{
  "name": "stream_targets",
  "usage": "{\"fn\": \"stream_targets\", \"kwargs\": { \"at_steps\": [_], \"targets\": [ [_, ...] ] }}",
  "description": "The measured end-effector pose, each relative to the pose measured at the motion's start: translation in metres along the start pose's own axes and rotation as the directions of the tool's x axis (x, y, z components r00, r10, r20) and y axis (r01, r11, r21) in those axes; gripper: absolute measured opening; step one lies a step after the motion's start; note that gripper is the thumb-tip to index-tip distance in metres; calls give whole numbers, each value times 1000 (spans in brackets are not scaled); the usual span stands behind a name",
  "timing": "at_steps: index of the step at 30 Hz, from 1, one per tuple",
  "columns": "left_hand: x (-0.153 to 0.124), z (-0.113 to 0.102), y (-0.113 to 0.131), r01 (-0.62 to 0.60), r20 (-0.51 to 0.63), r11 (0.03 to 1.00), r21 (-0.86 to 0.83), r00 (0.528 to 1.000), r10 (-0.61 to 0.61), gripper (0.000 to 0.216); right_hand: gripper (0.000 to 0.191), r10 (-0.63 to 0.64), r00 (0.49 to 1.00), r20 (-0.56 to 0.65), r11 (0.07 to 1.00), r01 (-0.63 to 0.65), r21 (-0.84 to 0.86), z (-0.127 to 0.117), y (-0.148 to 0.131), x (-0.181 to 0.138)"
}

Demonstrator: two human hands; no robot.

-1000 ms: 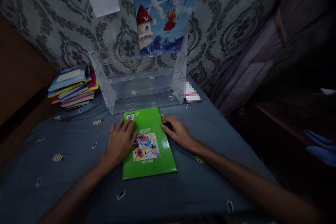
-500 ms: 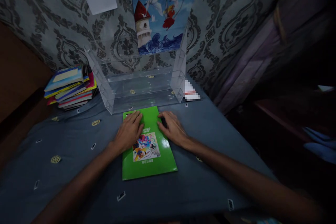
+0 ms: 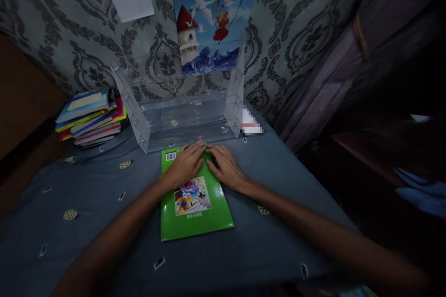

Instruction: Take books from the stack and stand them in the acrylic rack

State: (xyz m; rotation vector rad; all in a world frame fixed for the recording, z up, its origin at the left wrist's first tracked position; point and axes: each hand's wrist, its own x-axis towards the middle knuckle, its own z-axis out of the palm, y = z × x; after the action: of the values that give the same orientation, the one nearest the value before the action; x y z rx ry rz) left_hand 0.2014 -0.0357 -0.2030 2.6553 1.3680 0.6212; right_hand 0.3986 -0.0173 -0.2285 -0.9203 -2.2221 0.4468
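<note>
A green book (image 3: 197,226) lies on the cloth-covered table, with a colourful picture of several figures on its cover and a barcode near its far left corner. My left hand (image 3: 186,164) rests palm down across the upper part of the cover, fingers stretched out towards the far edge. At the book's far right corner is my right hand (image 3: 226,167), its fingers slightly bent and its thumb apart, touching the right edge. Both hands are open, and their fingertips nearly meet. Behind the book stands a clear plastic rack (image 3: 184,118).
Left of the rack, a stack of books (image 3: 92,118) leans unevenly. A blue illustrated poster (image 3: 212,18) and a white card (image 3: 132,2) are on the patterned wall. To the right hangs a curtain (image 3: 324,69), beyond the edge of the table (image 3: 285,171).
My left hand has slid right across the cover to beside my right hand, uncovering the barcode. My right hand stays near the far right corner. The view has shifted slightly.
</note>
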Motion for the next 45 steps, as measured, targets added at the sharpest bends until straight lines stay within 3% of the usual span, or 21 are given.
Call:
{"fn": "stream_targets", "kwargs": {
  "at_steps": [7,24,32,45],
  "targets": [
    [-2,-3,-4,31,-66,992,-123,997,-39,35,33,-25,999,44,1000,25,12,4,15,20],
    [-2,1,-3,-34,-48,999,24,998,35,31,37,-32,999,25,997,30,75,3,24,17],
    [-4,4,-2,-49,-91,996,77,994,56,30,37,-58,998,21,992,55,112,4,32,16],
    [-3,2,-2,-60,-57,994,89,996,65,30,36,-78,997,-16,985,79,155,3,39,18]
  ]
}}
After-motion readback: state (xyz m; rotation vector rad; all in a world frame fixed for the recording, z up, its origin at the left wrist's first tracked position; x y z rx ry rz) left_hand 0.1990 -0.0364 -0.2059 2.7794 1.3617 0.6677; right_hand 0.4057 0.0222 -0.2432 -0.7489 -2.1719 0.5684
